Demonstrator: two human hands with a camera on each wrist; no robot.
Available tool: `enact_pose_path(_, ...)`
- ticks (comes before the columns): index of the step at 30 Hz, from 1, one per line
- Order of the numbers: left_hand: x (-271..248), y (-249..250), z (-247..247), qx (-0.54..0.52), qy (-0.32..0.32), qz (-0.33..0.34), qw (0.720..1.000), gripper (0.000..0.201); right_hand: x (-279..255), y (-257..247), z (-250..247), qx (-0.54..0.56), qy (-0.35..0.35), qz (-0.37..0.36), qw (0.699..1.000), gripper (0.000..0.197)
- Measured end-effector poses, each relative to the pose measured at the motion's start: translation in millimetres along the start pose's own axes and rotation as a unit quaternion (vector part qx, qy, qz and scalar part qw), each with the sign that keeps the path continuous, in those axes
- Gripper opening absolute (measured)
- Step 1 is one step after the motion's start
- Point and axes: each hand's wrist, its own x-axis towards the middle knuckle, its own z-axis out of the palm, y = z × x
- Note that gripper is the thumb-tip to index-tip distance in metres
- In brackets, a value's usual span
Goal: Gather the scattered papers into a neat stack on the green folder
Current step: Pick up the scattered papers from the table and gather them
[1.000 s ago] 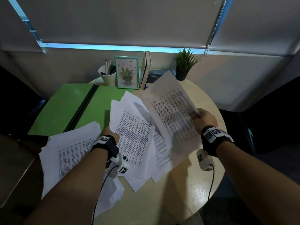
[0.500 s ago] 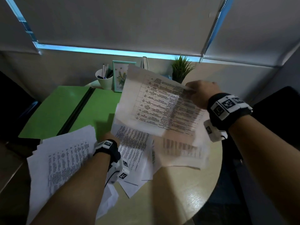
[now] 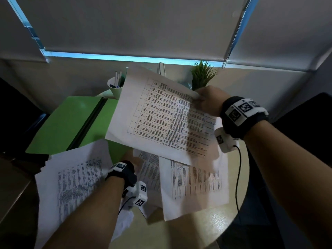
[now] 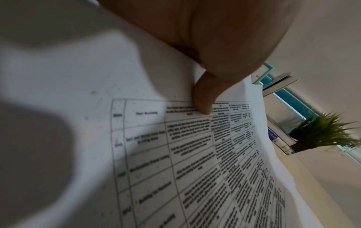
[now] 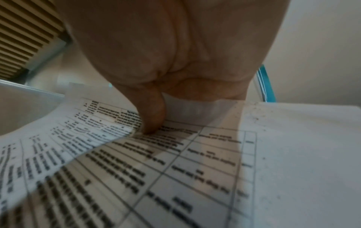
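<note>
White sheet (image 3: 161,114) tilted, right hand (image 3: 208,100) pinching far corner.

We see white papers (image 3: 158,119) w/ black printed tables, grid lines & small text; same white sheet w/ black grid in left wrist view (image 4: 195,154) & right wrist view (image 5: 175,169). Green folder (image 3: 71,123) is bright green w/ dark spine strip down the middle. Table (image 3: 206,221) is pale wood grain, light beige. Wrist bands (image 3: 242,114) are black w/ white tags carrying black square marker patterns. Pen cup (image 3: 115,88) is pale whitish-green. Plant (image 3: 202,74) has green spiky leaves. Blinds (image 3: 143,24) are grey-white, w/ a cyan-blue light strip below.
</note>
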Motion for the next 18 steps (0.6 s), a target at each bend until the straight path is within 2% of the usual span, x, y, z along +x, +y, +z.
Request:
enact_pose_path(4,-7,-12,8,-0.036,-0.005,-0.047,0.998,0.035,14,9,43,0.037,-0.026,0.031,0.998,0.023)
enact_pose_path(7,-12,-17,12,-0.078,-0.020,-0.031,0.996,0.025,19,20,73,0.087,-0.041,0.079,0.992,0.017)
enact_pose_path(10,-20,-21,13,-0.098,-0.046,-0.019,0.994,0.044,22,35,103,0.120,-0.037,0.128,0.984,0.012)
enact_pose_path(12,-21,-24,14,-0.121,-0.046,-0.028,0.991,0.037,21,42,121,0.136,-0.028,0.149,0.979,0.008)
enact_pose_path(13,-22,-25,15,-0.139,-0.053,-0.035,0.988,0.040,20,46,130,0.143,-0.023,0.155,0.977,0.008)
enact_pose_path(14,-22,-27,17,-0.170,-0.059,-0.056,0.982,0.051,18,48,138,0.149,-0.022,0.159,0.976,0.009)
enact_pose_path(16,-20,-29,23,-0.190,-0.066,-0.078,0.977,0.085,15,50,153,0.163,-0.028,0.163,0.973,0.019)
enact_pose_path(17,-16,-33,26,-0.172,-0.066,-0.066,0.981,0.087,14,51,160,0.167,-0.030,0.165,0.972,0.025)
enact_pose_path(18,-15,-36,29,-0.138,-0.067,-0.048,0.987,0.076,12,52,165,0.166,-0.025,0.166,0.972,0.030)
